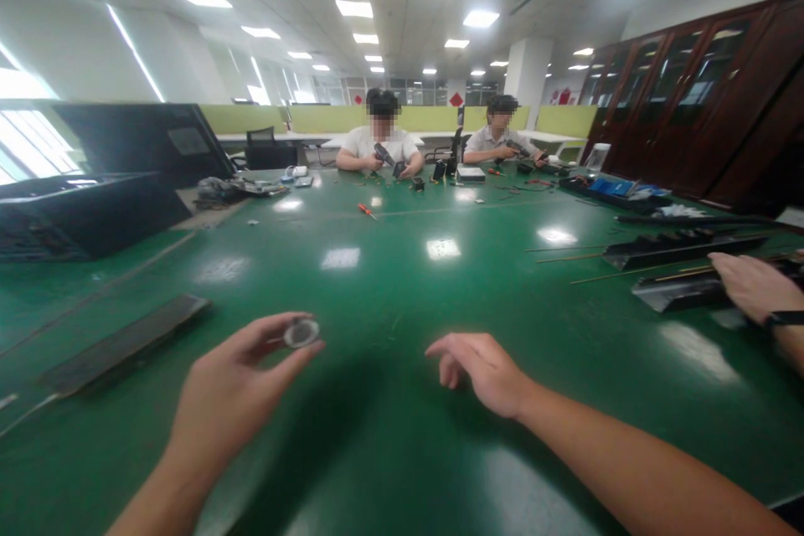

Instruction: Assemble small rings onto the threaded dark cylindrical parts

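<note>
Between the thumb and fingers of my left hand (232, 385) is a small round piece with a pale ring-shaped rim (302, 333) and a greyish middle. Its exact kind cannot be made out. That hand is closed on it, a little above the green tabletop (389, 285). Over the table to the right hovers my right hand (483, 368), its index finger stretched leftward and the other fingers loosely bent. Nothing shows in its grasp, and the two hands are apart.
A long flat dark bar (126, 343) lies at left. Dark metal channels (678, 293) with thin rods are at right, beside another person's hand (754, 280). A red screwdriver (365, 209) lies farther back. Two people (382, 146) sit opposite, handling power tools. A dark box (94, 213) stands left.
</note>
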The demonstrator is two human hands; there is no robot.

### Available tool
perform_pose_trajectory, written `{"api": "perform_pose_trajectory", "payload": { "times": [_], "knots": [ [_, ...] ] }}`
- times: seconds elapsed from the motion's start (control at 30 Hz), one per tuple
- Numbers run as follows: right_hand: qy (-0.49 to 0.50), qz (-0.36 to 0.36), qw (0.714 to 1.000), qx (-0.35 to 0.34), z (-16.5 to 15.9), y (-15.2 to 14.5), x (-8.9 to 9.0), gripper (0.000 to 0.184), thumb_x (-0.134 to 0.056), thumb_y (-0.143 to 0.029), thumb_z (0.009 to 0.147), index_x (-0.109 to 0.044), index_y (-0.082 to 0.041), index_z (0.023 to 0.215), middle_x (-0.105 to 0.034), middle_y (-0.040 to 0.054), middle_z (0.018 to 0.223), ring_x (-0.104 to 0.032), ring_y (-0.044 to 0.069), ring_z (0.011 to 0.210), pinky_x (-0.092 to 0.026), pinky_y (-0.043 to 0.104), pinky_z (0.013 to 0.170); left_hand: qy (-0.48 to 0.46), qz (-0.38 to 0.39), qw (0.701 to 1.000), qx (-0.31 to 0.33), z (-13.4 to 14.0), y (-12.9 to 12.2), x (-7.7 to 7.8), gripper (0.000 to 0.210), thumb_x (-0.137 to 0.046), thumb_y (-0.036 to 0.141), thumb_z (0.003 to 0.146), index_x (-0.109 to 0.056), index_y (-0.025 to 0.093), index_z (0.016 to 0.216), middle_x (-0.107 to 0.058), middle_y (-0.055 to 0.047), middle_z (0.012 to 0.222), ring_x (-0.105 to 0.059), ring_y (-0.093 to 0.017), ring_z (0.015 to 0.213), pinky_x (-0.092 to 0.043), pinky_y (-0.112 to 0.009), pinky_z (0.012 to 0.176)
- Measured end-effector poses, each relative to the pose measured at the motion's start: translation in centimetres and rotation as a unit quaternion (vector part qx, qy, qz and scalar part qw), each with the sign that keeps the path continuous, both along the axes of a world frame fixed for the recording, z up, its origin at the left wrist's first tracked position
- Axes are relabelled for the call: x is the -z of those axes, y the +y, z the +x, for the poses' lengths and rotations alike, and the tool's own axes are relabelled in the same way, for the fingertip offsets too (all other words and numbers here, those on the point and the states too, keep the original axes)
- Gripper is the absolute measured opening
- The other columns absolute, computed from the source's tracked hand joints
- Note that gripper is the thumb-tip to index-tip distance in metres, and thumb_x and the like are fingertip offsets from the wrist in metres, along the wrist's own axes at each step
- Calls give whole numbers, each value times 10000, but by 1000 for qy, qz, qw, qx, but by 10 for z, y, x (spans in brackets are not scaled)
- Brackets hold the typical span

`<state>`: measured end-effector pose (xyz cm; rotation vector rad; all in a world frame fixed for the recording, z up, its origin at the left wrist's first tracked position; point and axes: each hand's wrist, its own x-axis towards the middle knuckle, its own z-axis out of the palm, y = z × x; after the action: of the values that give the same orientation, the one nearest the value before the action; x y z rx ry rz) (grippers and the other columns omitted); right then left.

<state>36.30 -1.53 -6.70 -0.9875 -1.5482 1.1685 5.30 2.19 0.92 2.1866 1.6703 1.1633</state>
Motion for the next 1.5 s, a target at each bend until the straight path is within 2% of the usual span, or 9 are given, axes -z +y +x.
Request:
{"api": "perform_pose_trajectory", "payload": {
  "times": [0.1,0.17,0.33,0.47,0.63,0.73,0.9,1.13,1.5],
  "knots": [
    [4,15,998,59,3,2,-4,473,-432,-515,1034,-593,-140,1272,-680,30,783,-620,156,681,-492,292,694,-25,-10,988,151,57,3,7,344,-749,446,809,-732,225,1072,-775,-44,978,-738,-208,835,-615,-328,799],
    [16,28,996,83,4,2,-4,426,-411,-484,1041,-564,-152,1260,-683,35,823,-625,165,723,-490,300,726,-14,0,973,230,83,-3,13,264,-729,340,842,-732,237,1084,-759,-40,997,-720,-186,870,-598,-302,806],
    [22,88,991,101,3,-1,-3,461,-310,-516,1069,-592,-175,1199,-680,52,880,-622,176,785,-483,303,755,9,-13,953,303,94,-24,37,332,-729,201,839,-705,274,1162,-734,-24,1019,-700,-148,886,-575,-242,788],
    [-22,106,991,81,3,-4,-7,518,-336,-553,1059,-684,-171,1066,-691,61,868,-636,187,809,-485,300,752,4,-16,957,288,87,-29,48,373,-798,164,757,-688,276,1095,-737,12,954,-703,-146,837,-569,-239,769],
    [-89,116,988,59,5,-7,-12,499,-387,-497,1056,-729,-167,903,-701,49,802,-651,180,779,-483,287,736,-18,-12,957,289,88,-28,45,258,-772,136,774,-672,256,979,-719,22,912,-685,-133,822,-548,-234,750],
    [-105,127,985,47,4,-10,-15,411,-441,-432,1035,-734,-169,916,-709,49,814,-654,177,774,-480,280,726,-26,-12,948,316,88,-28,45,234,-737,144,817,-679,248,1018,-718,1,948,-684,-136,863,-550,-240,782],
    [-168,158,973,23,2,-15,-18,173,-677,-326,869,-729,-176,939,-712,42,810,-643,180,737,-474,283,709,-32,-13,946,323,89,-29,46,193,-719,147,837,-690,236,1006,-711,-7,930,-676,-131,848,-543,-233,761],
    [-190,165,967,29,-4,-17,-18,65,-706,-220,818,-731,-187,867,-714,25,789,-636,164,710,-460,267,691,-34,-18,947,319,89,-28,49,217,-717,136,835,-691,240,1023,-709,-4,937,-675,-129,860,-538,-232,768],
    [-187,194,962,33,-3,-14,-14,33,-712,-211,814,-728,-183,821,-704,16,740,-629,150,666,-445,244,650,-42,-3,946,320,89,-27,50,240,-742,121,813,-696,246,1012,-718,11,941,-678,-113,859,-537,-208,775]
  ]
}}
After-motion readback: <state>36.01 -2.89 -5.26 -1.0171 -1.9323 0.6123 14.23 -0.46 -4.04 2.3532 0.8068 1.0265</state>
